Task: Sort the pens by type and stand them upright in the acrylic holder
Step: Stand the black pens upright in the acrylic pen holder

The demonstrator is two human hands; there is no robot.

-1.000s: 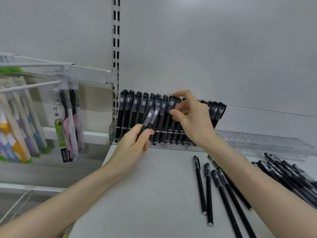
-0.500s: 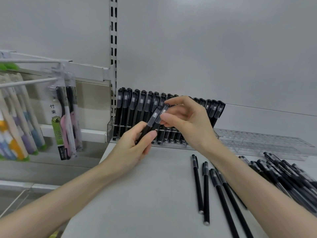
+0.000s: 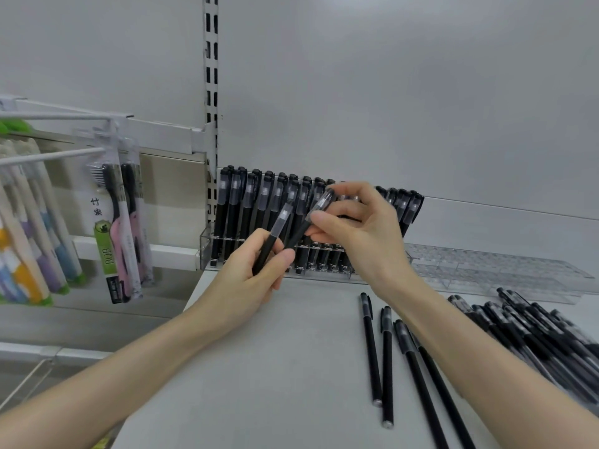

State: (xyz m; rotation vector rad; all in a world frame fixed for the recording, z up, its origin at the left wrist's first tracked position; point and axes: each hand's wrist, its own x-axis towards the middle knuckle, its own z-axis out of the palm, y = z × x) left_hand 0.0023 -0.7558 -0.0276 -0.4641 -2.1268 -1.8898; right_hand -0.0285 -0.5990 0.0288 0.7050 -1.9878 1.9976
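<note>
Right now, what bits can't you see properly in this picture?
All in the head view:
1. Middle of the pen row in the holder: hidden behind the right hand.
2. Lower ends of the held pens: covered by the left hand.
3. Pen pile: blurred and cut off by the right edge, so uncountable.
4. Two loose pens: ends cut off by the bottom edge.
5. Print on the pens: too small.

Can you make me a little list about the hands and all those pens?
left hand: grips a black pen by its barrel
right hand: pinches the cap end of a second pen
acrylic holder: left part packed with upright pens, right part without pens
shelf: four loose pens lying flat, pen pile at right
left side: packaged toothbrushes hanging
</note>
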